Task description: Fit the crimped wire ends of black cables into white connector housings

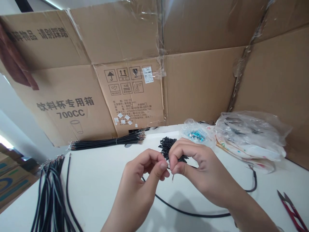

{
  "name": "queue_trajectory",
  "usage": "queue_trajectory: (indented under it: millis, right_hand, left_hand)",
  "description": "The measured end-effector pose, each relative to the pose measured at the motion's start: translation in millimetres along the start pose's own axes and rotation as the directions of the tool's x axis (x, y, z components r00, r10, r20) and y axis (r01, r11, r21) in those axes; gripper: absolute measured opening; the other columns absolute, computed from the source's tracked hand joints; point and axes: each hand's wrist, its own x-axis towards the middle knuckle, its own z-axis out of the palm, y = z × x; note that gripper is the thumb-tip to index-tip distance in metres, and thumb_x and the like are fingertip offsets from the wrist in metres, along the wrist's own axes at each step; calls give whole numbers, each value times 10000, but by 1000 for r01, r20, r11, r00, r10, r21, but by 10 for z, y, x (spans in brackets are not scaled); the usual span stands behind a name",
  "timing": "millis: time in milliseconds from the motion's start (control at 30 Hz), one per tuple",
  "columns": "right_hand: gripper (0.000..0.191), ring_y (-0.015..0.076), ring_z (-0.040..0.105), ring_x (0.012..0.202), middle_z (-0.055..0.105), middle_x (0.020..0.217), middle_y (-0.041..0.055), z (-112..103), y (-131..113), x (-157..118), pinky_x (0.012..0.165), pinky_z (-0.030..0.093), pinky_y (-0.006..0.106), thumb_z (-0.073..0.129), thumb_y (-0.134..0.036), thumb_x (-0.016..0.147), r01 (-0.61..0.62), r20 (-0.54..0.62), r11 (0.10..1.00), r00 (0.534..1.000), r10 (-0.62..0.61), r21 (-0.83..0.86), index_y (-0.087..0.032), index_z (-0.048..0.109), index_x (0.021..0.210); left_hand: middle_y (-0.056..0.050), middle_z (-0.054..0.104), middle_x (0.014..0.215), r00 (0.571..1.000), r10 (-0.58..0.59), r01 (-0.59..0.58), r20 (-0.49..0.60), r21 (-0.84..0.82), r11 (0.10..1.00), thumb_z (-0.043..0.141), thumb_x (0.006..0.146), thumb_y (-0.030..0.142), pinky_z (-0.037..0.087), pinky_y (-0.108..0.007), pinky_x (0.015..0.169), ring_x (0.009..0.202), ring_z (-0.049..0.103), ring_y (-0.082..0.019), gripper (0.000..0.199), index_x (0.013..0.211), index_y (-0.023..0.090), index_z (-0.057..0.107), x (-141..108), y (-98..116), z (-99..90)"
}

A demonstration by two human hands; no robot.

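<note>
My left hand (147, 177) and my right hand (195, 164) meet near the middle of the view, fingertips almost touching. Both pinch the end of a black cable (190, 214), where thin wires show between the fingers. From there the cable curves over the white table and passes behind my right wrist; its other end, with bare wires, lies at the right. Just behind my fingers is a pile of small black pieces (167, 145), partly hidden by my right hand.
Bundled black cables lie at the back (108, 141) and at the left (51, 196). Plastic bags (251, 135), one holding blue pieces (198, 135), rest at the back right. Red-handled snips (292, 211) lie at the right edge. Cardboard (200, 83) stands behind the table.
</note>
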Motion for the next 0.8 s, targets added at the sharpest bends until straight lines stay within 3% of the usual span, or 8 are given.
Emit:
queue_trajectory:
  millis: [100, 200, 300, 433, 533, 667, 800]
  right_hand:
    - [172, 126, 582, 766, 618, 761, -14, -30, 39, 17, 725, 432, 269, 658, -177, 873, -109, 106, 957, 991, 84, 268, -184, 618, 707]
    - [218, 126, 621, 745, 626, 762, -3, -23, 70, 28, 727, 469, 267, 722, -307, 865, -226, 233, 826, 965, 118, 517, -167, 611, 742]
    - [197, 123, 641, 746, 642, 747, -6, 10, 32, 22, 739, 491, 258, 743, -294, 855, -256, 236, 782, 961, 143, 568, -167, 618, 771]
    - [136, 81, 594, 729, 630, 727, -49, 47, -85, -25, 703, 453, 204, 731, -188, 845, -191, 42, 920, 981, 188, 343, -201, 628, 758]
    - [125, 81, 569, 754, 613, 760, -55, 32, -117, -66, 679, 436, 200, 711, -210, 873, -46, -67, 991, 996, 55, 125, -221, 626, 781]
    - [90, 84, 575, 804, 622, 824, -29, -47, -88, -98, 743, 458, 213, 581, -160, 959, 244, -111, 968, 962, -249, -54, -204, 603, 884]
    - [41, 72, 570, 856, 641, 884, -26, -115, -109, -124, 792, 461, 195, 617, -142, 935, 342, -64, 913, 929, -364, -221, -175, 605, 914]
  left_hand:
    - [33, 582, 611, 1000, -1, 1, 0, 3, 1000, 626, 893, 328, 389, -202, 542, 582, 501, -107, 206, 713, 230, 643, -43, 41, 6]
    - [33, 572, 582, 997, -38, 37, -64, -29, 999, 655, 864, 331, 392, -202, 537, 566, 496, -108, 213, 677, 230, 648, -83, 95, 26]
    - [30, 585, 577, 991, -87, 80, -98, -69, 994, 690, 842, 363, 401, -191, 530, 560, 499, -105, 225, 665, 229, 658, -99, 116, 27]
    - [32, 594, 572, 987, -157, 149, -31, -175, 973, 724, 830, 446, 412, -154, 516, 543, 487, -86, 286, 670, 218, 660, -86, 87, -16]
    - [24, 611, 573, 979, -203, 205, 35, -266, 942, 748, 805, 478, 424, -136, 513, 545, 509, -82, 321, 665, 203, 658, -64, 82, -47]
    - [20, 621, 563, 973, -221, 231, 68, -333, 914, 747, 817, 440, 415, -124, 511, 539, 514, -76, 312, 652, 192, 652, -48, 105, -77]
    - [22, 616, 560, 964, -241, 265, 110, -385, 884, 741, 825, 414, 392, -126, 494, 522, 484, -70, 302, 648, 187, 648, -63, 110, -95]
